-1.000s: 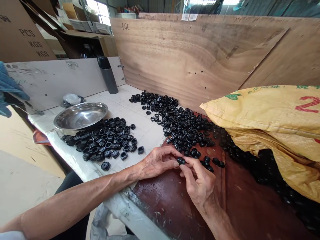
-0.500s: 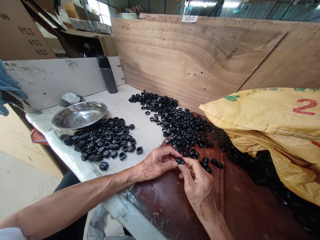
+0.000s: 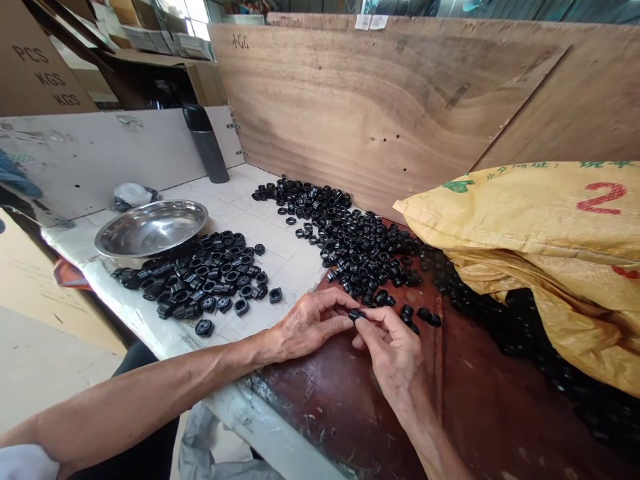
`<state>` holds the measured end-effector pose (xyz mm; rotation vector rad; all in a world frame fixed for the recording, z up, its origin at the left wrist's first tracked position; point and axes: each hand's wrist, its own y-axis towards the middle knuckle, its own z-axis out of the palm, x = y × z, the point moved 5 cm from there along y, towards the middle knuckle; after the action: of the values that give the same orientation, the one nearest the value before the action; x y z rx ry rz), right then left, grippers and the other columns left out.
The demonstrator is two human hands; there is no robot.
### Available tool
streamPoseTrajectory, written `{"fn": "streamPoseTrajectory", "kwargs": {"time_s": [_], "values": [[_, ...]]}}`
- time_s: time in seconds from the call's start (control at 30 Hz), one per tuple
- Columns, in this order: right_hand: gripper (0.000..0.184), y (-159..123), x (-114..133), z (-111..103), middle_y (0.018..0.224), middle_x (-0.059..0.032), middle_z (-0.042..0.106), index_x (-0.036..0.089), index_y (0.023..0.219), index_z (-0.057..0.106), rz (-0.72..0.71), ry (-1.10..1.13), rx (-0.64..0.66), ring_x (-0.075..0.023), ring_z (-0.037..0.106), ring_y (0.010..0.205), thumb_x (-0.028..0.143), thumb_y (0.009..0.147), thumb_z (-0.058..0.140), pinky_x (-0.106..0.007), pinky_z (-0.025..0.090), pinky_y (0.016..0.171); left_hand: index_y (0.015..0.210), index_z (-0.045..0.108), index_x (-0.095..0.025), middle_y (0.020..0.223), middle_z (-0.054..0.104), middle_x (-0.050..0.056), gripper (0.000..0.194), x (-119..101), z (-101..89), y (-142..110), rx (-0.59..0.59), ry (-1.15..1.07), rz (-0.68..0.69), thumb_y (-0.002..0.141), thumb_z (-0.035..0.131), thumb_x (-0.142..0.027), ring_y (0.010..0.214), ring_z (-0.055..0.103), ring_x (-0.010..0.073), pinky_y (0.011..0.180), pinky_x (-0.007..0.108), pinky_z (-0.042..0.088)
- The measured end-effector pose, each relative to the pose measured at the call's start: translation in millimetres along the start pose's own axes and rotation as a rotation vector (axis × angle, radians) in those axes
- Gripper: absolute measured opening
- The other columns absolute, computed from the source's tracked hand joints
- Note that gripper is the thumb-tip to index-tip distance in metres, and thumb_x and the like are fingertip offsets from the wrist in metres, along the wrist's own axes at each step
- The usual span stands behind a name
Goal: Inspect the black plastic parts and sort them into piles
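The left hand (image 3: 306,325) and the right hand (image 3: 397,347) meet low in the view, near its middle, over a dark red sheet (image 3: 310,403), with a small black plastic fitting (image 3: 355,315) between their fingertips. The left hand's thumb and index finger close narrowly on the fitting from one side, and the right hand's thumb and forefinger pinch it from the other; how the remaining fingers bear on it cannot be told. A few loose black pieces (image 3: 427,317) lie on the sheet just beyond the right hand. Beyond both hands, a long heap of black rings and nuts (image 3: 353,243) spreads from the white worktop (image 3: 270,230) onto the sheet, along the foot of a plywood board (image 3: 390,93). To the left, a separate pile of black fittings (image 3: 215,270) sits beside a shallow steel bowl (image 3: 151,229), with a plastic-wrapped bundle (image 3: 134,195) behind the bowl. A dark grey flask (image 3: 207,147) stands near the back corner, by the pale side panel (image 3: 100,157). At the right, a yellow woven sack (image 3: 520,213) marked with a red 2 lies over more black parts (image 3: 540,347).
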<state>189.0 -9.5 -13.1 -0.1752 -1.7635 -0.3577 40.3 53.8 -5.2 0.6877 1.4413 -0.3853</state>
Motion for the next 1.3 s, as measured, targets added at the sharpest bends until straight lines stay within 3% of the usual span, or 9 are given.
{"fn": "streamPoseTrajectory", "kwargs": {"time_s": [0.1,0.2,0.33,0.53,0.63,0.8,0.9,1.1,1.3], "values": [[0.008,0.1,15.7,-2.9,0.089,-0.0054,0.073,0.020,0.090,0.074,-0.310,-0.114,-0.009,-0.0184,0.072,0.079,0.025,0.090,0.068,-0.029,0.060,0.073,0.108,0.072,-0.011,0.091,0.073,0.008,0.032,6.8,2.4,-0.3,0.023,-0.223,-0.230,0.086,0.076,-0.034,0.081,0.070,0.0171,0.080,0.031,0.056],[0.013,-1.8,27.7,-3.6,0.100,-0.0077,0.072,0.021,0.094,0.075,-0.475,-0.178,0.028,-0.0193,0.070,0.095,0.017,0.093,0.063,-0.032,0.058,0.087,0.105,0.073,-0.010,0.082,0.072,0.005,0.034,7.4,1.2,0.3,0.017,-0.310,-0.298,0.083,0.079,-0.034,0.074,0.068,0.0136,0.078,0.028,0.055],[0.012,-2.2,24.9,-5.4,0.107,-0.0071,0.071,0.022,0.098,0.074,-0.353,-0.203,0.038,-0.0195,0.070,0.100,0.022,0.095,0.062,-0.031,0.058,0.088,0.106,0.072,-0.011,0.090,0.073,0.007,0.035,5.1,1.3,1.7,-0.006,-0.314,-0.270,0.082,0.080,-0.035,0.080,0.069,0.0148,0.082,0.029,0.055],[0.034,-7.0,13.1,-8.9,0.081,-0.0026,0.073,0.018,0.124,0.063,-0.223,-0.306,-0.106,-0.0154,0.069,0.063,0.039,0.097,0.059,-0.025,0.058,0.063,0.111,0.071,-0.013,0.110,0.072,0.012,0.028,-7.0,3.4,1.7,0.005,0.046,0.045,0.091,0.069,-0.032,0.101,0.069,0.0221,0.093,0.036,0.054],[0.031,-7.2,15.5,-7.8,0.068,0.0010,0.069,0.017,0.120,0.064,-0.228,-0.325,-0.063,-0.0142,0.065,0.055,0.040,0.099,0.057,-0.023,0.055,0.057,0.113,0.071,-0.014,0.109,0.071,0.012,0.026,-6.1,3.9,1.3,0.017,0.081,0.040,0.093,0.066,-0.031,0.100,0.069,0.0214,0.091,0.035,0.055],[0.022,-4.1,14.3,-5.6,0.079,-0.0015,0.072,0.019,0.109,0.068,-0.230,-0.268,0.065,-0.0132,0.068,0.056,0.036,0.096,0.060,-0.023,0.057,0.057,0.111,0.070,-0.013,0.105,0.070,0.011,0.028,-2.7,1.0,1.6,0.001,-0.047,-0.033,0.093,0.067,-0.034,0.092,0.069,0.0201,0.084,0.033,0.056],[0.022,-3.5,9.3,-5.8,0.069,-0.0001,0.070,0.020,0.104,0.069,-0.230,-0.314,0.077,-0.0137,0.065,0.051,0.038,0.097,0.059,-0.023,0.053,0.051,0.113,0.070,-0.015,0.108,0.069,0.010,0.027,-6.8,-0.2,1.7,0.022,0.048,0.017,0.095,0.064,-0.033,0.097,0.068,0.0202,0.087,0.033,0.055],[0.026,-5.1,14.2,-3.2,0.069,-0.0012,0.070,0.019,0.101,0.069,-0.193,-0.314,0.142,-0.0145,0.065,0.054,0.042,0.098,0.057,-0.023,0.052,0.053,0.112,0.069,-0.016,0.107,0.069,0.010,0.022,-13.4,-2.8,1.8,0.020,0.144,0.117,0.097,0.061,-0.030,0.099,0.067,0.0198,0.092,0.034,0.055],[0.024,-3.5,16.7,-5.4,0.062,0.0011,0.068,0.020,0.094,0.069,-0.152,-0.281,0.073,-0.0145,0.067,0.053,0.040,0.099,0.056,-0.022,0.055,0.056,0.117,0.068,-0.015,0.112,0.070,0.012,0.023,-15.2,-2.0,-0.7,0.043,0.294,0.232,0.097,0.059,-0.025,0.106,0.066,0.0214,0.096,0.037,0.053]]}}
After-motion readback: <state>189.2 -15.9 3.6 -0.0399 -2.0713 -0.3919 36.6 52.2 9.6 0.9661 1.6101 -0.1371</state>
